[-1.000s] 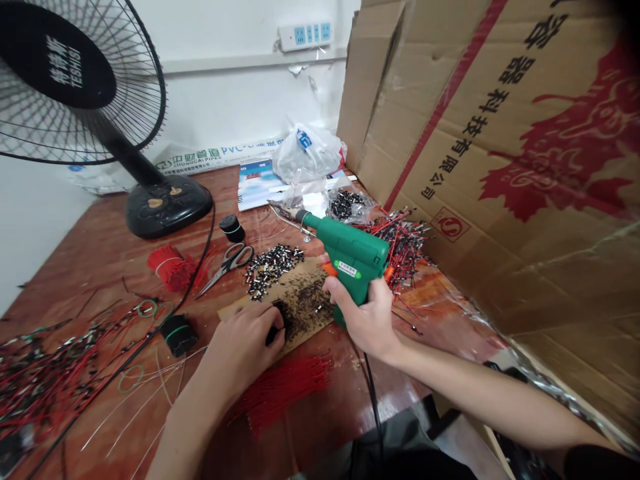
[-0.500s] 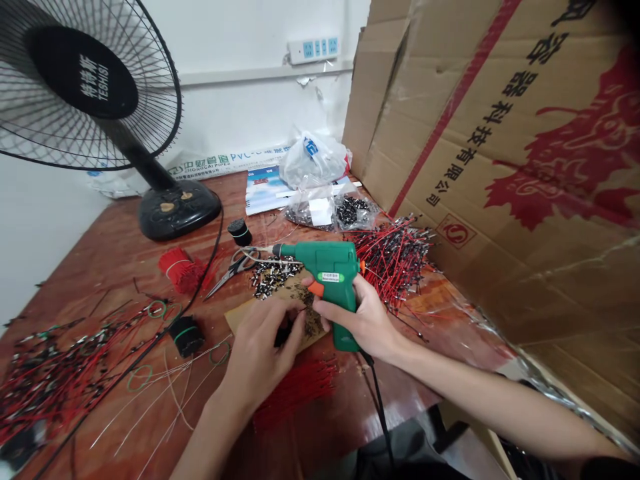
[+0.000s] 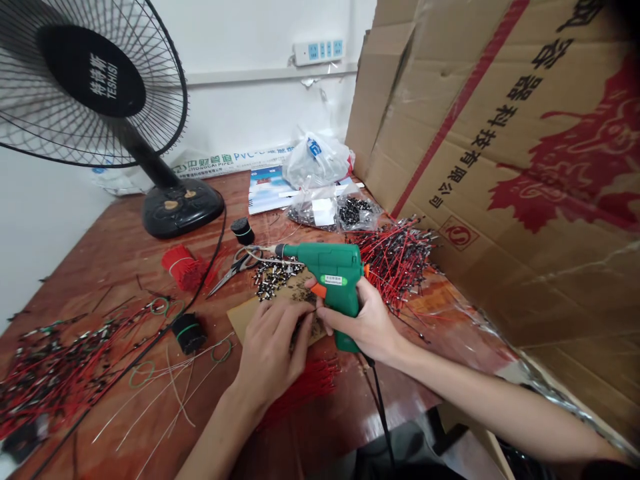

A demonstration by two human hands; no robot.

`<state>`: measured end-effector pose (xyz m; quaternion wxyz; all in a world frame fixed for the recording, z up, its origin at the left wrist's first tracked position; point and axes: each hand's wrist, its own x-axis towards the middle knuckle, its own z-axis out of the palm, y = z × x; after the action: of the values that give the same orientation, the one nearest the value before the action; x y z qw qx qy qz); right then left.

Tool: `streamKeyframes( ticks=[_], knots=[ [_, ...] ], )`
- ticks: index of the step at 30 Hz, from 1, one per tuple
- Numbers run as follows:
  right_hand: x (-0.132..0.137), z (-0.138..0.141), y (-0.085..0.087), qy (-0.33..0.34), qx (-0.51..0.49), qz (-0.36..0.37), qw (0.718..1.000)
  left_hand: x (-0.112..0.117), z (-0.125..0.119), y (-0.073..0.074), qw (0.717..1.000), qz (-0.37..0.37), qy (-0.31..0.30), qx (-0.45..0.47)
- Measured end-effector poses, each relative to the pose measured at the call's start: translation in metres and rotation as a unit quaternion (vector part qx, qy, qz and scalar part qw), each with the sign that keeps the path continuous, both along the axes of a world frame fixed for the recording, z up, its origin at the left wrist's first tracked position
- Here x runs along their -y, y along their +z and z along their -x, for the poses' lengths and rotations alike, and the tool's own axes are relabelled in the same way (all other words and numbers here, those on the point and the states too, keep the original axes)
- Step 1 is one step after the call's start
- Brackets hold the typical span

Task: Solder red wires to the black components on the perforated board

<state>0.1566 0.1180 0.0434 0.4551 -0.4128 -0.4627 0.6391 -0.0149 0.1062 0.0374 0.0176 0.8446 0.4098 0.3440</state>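
Observation:
My right hand [image 3: 374,325] is wrapped round the handle of a green soldering gun [image 3: 327,257] with an orange trigger, its nozzle pointing left. The fingertips of my left hand [image 3: 275,347] are pinched on a thin dark wire and meet my right thumb and finger beside the handle; most of the wire is hidden. Under both hands lies a brown board [image 3: 245,317] with small dark bits scattered on it. Small black-and-silver parts [image 3: 273,277] are heaped beneath the nozzle. A bundle of red wires [image 3: 320,380] rests close to my left wrist.
Scissors [image 3: 235,270] lie left of the nozzle. Black bundles [image 3: 189,333], a red bundle [image 3: 181,267] and loose wired parts [image 3: 55,373] are on the left. More red wired parts [image 3: 397,260] pile up by a cardboard box [image 3: 450,133]. A fan [image 3: 183,207] stands behind; a cord [image 3: 380,400] hangs from the gun.
My left hand has moved slightly right, bringing its fingertips and the thin wire up against my right fingers. The soldering gun stays in my right hand. The whole view has shifted a little.

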Motion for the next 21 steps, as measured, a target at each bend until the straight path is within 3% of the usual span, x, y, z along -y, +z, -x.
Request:
streamKeyframes(
  ticks=[4, 9, 12, 16, 21],
  knots=[
    [-0.002, -0.002, -0.001, -0.022, 0.006, -0.017, 1.000, -0.001, -0.002, -0.004, 1.000, 0.025, 0.004, -0.014],
    [-0.017, -0.016, 0.007, -0.085, -0.019, -0.076, 0.993, -0.005, -0.006, -0.016, 0.989, 0.121, 0.070, -0.042],
    [-0.026, -0.026, 0.010, -0.114, -0.033, -0.098, 0.988, -0.007, -0.012, -0.023, 0.981, 0.156, 0.076, -0.080],
    [-0.030, -0.036, 0.016, -0.092, -0.023, -0.085, 0.992, -0.009, -0.020, -0.032, 0.978, 0.119, 0.082, -0.153],
    [-0.019, -0.062, 0.040, -0.020, 0.024, -0.052, 0.998, -0.013, -0.023, -0.037, 0.973, 0.124, 0.090, -0.171]
  ],
)
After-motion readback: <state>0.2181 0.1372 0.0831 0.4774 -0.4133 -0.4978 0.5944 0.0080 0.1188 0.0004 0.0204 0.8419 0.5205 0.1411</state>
